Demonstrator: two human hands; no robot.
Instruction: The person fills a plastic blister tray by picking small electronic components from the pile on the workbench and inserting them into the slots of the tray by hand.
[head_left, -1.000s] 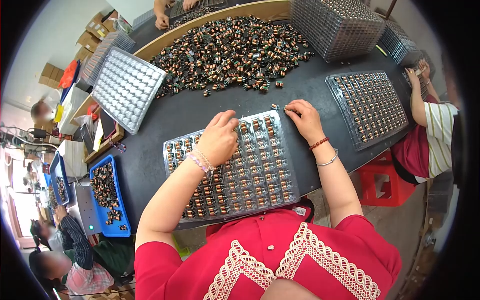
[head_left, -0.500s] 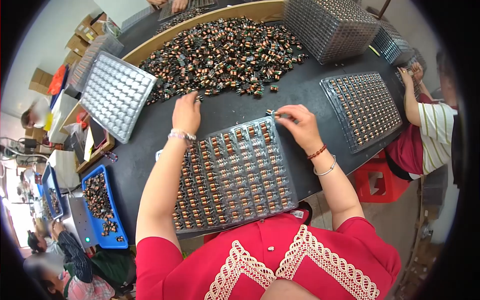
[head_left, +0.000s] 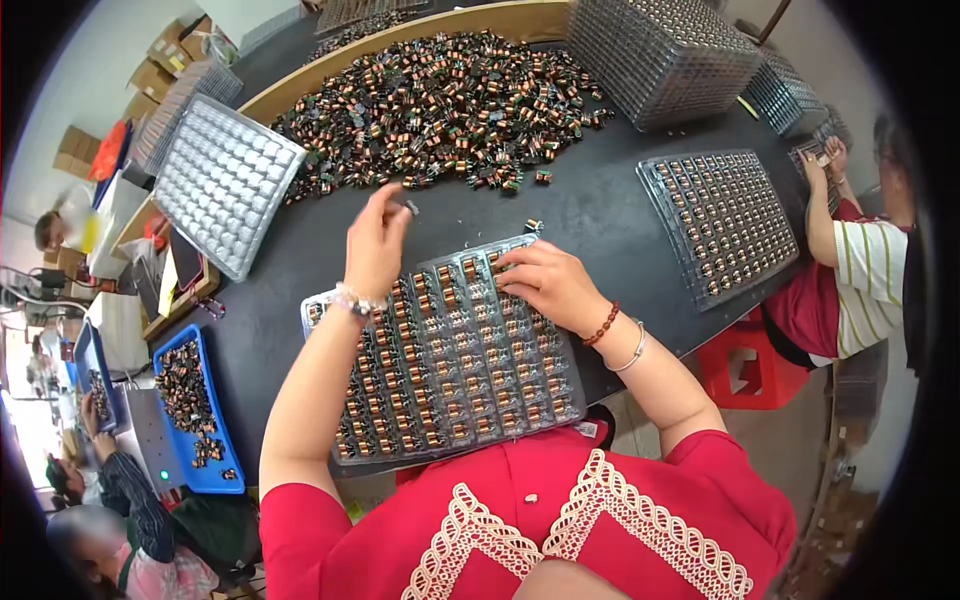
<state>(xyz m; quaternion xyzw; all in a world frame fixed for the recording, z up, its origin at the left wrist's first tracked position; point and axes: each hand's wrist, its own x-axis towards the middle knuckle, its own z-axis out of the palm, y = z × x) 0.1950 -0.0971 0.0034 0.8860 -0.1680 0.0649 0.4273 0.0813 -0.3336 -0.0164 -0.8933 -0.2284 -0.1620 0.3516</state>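
A clear plastic tray [head_left: 470, 437] lies in front of me, its pockets holding rows of small copper-wound coils [head_left: 410, 385]. My right hand [head_left: 550, 285] is over the tray's far right part, fingertips pinched on a coil at a pocket; the fingers partly hide it. Beyond the tray's far edge, a loose coil [head_left: 534, 226] lies on the table. My left hand [head_left: 375, 245] is raised between the tray and the coil pile [head_left: 440, 110], thumb and index finger closed at a small coil part [head_left: 411, 207], mostly greyish from here.
An empty white-looking blister tray [head_left: 228, 180] leans at the left, above a blue bin [head_left: 200, 415] of coils. At right are another filled tray [head_left: 720, 225], a tall tray stack [head_left: 665, 65] and a red stool [head_left: 750, 365]. Co-workers sit on both sides.
My right hand has moved left from the tray's far right corner onto its far row. My left hand stays near the pile's front edge, its fingertips turned slightly to the right.
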